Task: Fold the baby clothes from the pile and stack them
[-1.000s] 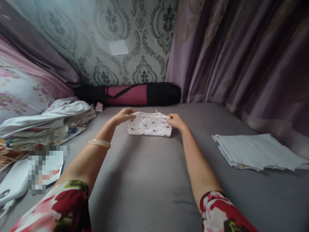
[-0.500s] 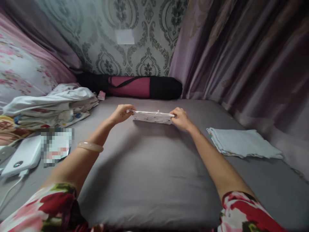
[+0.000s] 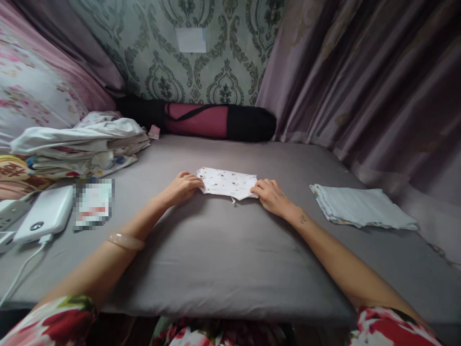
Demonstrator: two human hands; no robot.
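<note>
Here, beneath and around the printed cloth, a gray sheet. Far to its right, purple curtains; at the back, behind it, a damask-patterned wall. Nearer behind it, along the foot of the wall, a long black-and-maroon bag. Well to its left, a rumpled pile of clothes; well to its right, a folded stack of pale fabric. In the middle, the printed cloth itself, white with small motifs, nearly level, on the sheet or just over it, hard to tell which. Pinches its near left corner with the left hand, fingers close together and curled. Pinches its near right corner with the right hand, fingers bent and bunched over the fabric. Far left of it and nearer, a white power bank, cable plugged in. At its near edge, a small white tie.
</note>
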